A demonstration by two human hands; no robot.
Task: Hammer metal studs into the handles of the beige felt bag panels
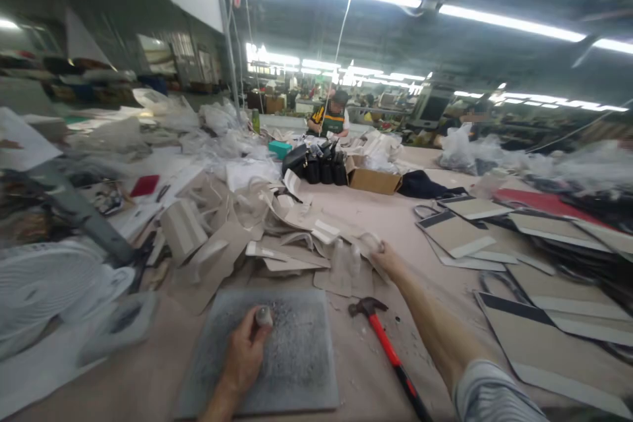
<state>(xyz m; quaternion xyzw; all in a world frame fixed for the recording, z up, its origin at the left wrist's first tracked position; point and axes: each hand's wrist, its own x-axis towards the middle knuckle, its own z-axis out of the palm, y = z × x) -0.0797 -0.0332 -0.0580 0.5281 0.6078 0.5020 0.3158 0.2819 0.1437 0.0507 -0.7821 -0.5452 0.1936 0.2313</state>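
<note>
My left hand (244,349) is closed around a short metal punch (264,316), its round end facing up. It is over a worn grey board (301,369) dotted with dark bits. My right hand (388,259) reaches forward to the right end of a heap of beige sheet pieces (316,221), its fingers closed at the edge of one beige piece (366,244); the fingertips are partly hidden. Between the board and my right forearm lies a claw hammer (383,336) with a red and black handle.
Flat beige panels with dark strips (534,336) are piled at right. A white fan (44,290) stands at left. Farther back are black bags (324,168), a cardboard box (376,179) and plastic bags (222,119). A person (331,117) sits across the table.
</note>
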